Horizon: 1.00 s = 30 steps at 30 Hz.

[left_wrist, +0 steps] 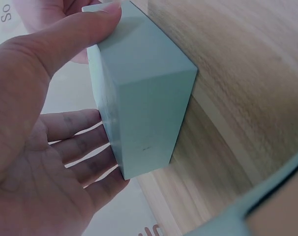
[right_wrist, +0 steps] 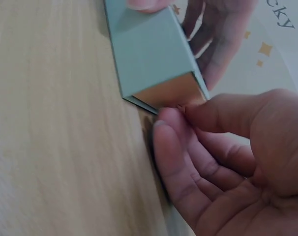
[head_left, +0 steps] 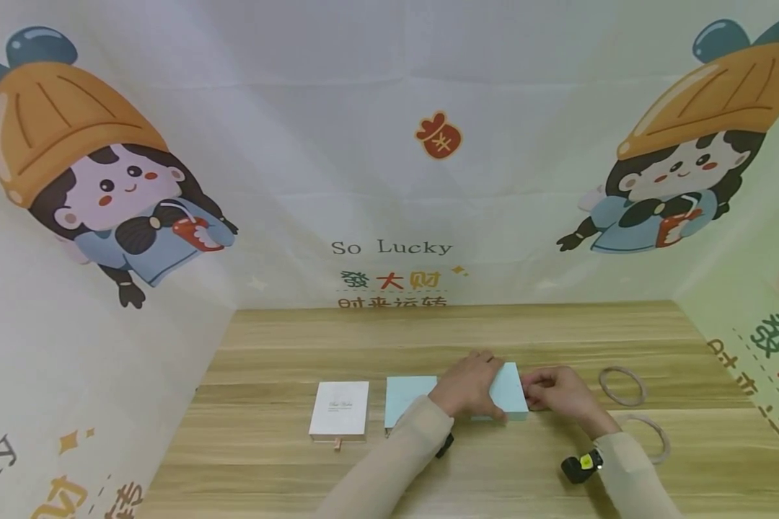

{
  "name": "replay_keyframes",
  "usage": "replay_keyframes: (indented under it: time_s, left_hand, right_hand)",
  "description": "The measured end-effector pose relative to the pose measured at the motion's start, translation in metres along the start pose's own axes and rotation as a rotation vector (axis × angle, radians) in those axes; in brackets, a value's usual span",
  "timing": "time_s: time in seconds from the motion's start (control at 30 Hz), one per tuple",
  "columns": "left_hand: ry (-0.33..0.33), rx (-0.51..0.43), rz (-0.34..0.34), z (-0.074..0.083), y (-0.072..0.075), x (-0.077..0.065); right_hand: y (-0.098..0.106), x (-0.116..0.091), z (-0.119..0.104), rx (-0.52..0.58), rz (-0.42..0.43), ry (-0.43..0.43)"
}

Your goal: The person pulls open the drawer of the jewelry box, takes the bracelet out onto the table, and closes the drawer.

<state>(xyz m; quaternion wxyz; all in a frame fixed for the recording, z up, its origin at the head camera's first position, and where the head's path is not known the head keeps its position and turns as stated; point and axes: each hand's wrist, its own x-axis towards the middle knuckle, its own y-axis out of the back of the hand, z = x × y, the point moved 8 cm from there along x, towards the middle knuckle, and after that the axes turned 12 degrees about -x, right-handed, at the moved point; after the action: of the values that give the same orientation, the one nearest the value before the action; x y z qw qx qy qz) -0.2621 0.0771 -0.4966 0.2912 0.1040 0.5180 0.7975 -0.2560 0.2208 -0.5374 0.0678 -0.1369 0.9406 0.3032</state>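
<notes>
My left hand (head_left: 465, 386) grips a light blue drawer box (head_left: 510, 391) on the table. In the left wrist view its thumb lies on one narrow side and its fingertips touch the opposite edge of the box (left_wrist: 149, 113). At the box's right end is my right hand (head_left: 561, 393). In the right wrist view, its thumb and index finger pinch something small at the brown end face (right_wrist: 171, 91), apparently a pull tab, mostly hidden by the fingertips. Another light blue box (head_left: 410, 396) lies to the left, partly behind the left hand and sleeve.
A white box (head_left: 340, 409) with a small pinkish ribbon tab lies at the left. Two pale bangle-like rings (head_left: 623, 386) lie on the wooden table (head_left: 273, 346) right of the right hand. Printed white cloth (head_left: 285, 158) walls the back and sides.
</notes>
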Motion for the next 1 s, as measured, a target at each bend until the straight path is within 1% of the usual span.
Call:
replay_keyframes:
  time_s: [0.2, 0.3, 0.4, 0.63, 0.8, 1.0]
  left_hand:
    - [0.024, 0.001, 0.006, 0.0, -0.001, 0.0]
    - [0.04, -0.003, 0.011, -0.001, -0.001, 0.0]
    - [0.05, -0.005, 0.009, -0.002, -0.002, 0.001]
    - [0.073, -0.009, 0.005, -0.005, -0.003, 0.002]
    - [0.088, -0.022, 0.0, -0.005, -0.004, 0.001]
    - [0.08, -0.018, 0.003, -0.004, -0.005, 0.003]
  right_hand:
    - [0.0, -0.001, 0.001, -0.033, 0.082, -0.041]
    - [0.0, -0.001, 0.0, -0.073, 0.121, -0.036]
    - [0.0, -0.002, -0.002, -0.117, 0.142, -0.024]
    - [0.006, -0.006, -0.003, -0.208, 0.167, 0.01]
    - [0.01, -0.008, -0.001, -0.213, 0.16, 0.009]
    - [0.014, -0.011, 0.0, -0.226, 0.163, 0.006]
